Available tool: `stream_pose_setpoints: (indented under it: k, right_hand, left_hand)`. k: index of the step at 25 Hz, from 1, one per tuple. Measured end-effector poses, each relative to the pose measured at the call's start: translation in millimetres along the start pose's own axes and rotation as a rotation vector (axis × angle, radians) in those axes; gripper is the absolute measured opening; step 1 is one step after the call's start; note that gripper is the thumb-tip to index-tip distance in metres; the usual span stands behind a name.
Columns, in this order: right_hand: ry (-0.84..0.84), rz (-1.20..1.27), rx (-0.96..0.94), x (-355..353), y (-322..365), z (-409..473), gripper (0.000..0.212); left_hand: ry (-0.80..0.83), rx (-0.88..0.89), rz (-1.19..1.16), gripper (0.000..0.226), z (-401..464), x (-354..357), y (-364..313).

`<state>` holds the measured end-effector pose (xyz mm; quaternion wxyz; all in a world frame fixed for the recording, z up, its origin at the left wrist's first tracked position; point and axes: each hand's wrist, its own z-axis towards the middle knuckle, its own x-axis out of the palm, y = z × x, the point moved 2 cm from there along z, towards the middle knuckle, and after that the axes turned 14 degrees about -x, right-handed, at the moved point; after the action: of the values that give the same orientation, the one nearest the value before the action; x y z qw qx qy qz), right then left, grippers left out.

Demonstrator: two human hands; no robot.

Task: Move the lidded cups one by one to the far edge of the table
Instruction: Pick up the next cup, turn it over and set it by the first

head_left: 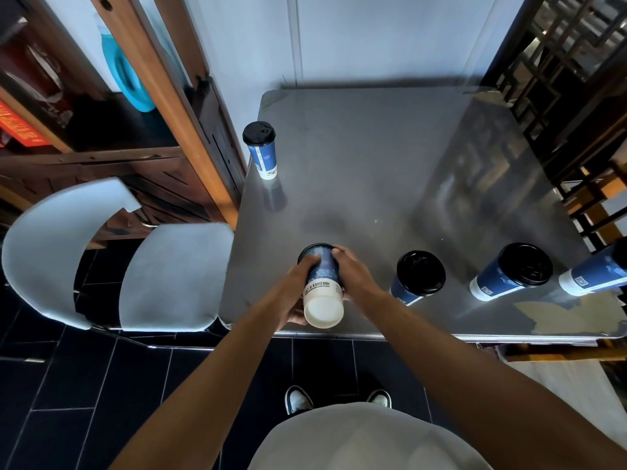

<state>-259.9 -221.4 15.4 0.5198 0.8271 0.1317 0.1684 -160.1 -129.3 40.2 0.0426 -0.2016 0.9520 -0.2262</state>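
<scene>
Head view: we hold one lidded cup (321, 283) in both hands above the near edge of the table (373, 147), at about 6 o'clock on the tabletop. The cup is tipped away from us, so its round off-white base faces the camera and its black lid points toward 12 o'clock. Its wall is dark blue paper with a pale printed pattern and an off-white band with dark lettering near the base. Our left hand (298, 293) grasps the cup from its 9 o'clock side, fingers curled round the wall. Our right hand (353, 276) grasps it from the 3 o'clock side, fingertips reaching the lid rim.

Four more cups of the same tapered form stand on the table. One upright cup (263, 149) sits at about 10 o'clock, close to the left edge. A second cup (416, 276) stands at 4 o'clock, just beside our right hand. A third cup (512, 271) stands further toward 3 o'clock, and a fourth cup (597, 276) is cut off by the frame edge.

The tabletop is smooth grey metal with rounded corners and dull reflections. A pale moulded chair (101, 256) stands at 8 o'clock on dark floor tiles.
</scene>
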Motion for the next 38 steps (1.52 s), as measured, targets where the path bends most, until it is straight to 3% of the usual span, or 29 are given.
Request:
stream_pose_setpoints:
  k: [3,7,13,21,26,30,38]
  right_hand:
    - [-0.018,0.072,0.046,-4.2,-1.5,-1.5,0.018]
    - [-0.018,0.166,0.072,-2.5,-4.5,-2.1,0.035]
    - [-0.091,0.147,0.084,-0.4,1.7,2.4,0.020]
    - [0.058,-0.072,-0.067,-7.0,7.6,3.6,0.025]
    - [-0.010,0.068,0.094,-13.6,3.7,0.6,0.030]
    - [0.015,0.097,0.055,-11.0,1.0,4.1,0.032]
    - [0.020,-0.050,0.019,-9.8,11.5,3.6,0.029]
  left_hand:
    - [0.089,0.002,-0.215,0.059,1.0,2.2,-0.2]
    - [0.124,-0.008,-0.280,0.056,0.5,6.3,2.0]
    - [0.088,-0.024,-0.178,0.055,-7.8,4.0,-2.7]
    - [0.007,0.027,0.018,0.068,-6.7,1.1,-7.9]
    - [0.236,-0.033,-0.350,0.053,-3.5,4.1,-8.4]
    - [0.263,-0.061,-0.414,0.052,-6.6,10.6,-6.7]
    - [0.045,0.033,-0.121,0.075,-6.0,0.5,-10.3]
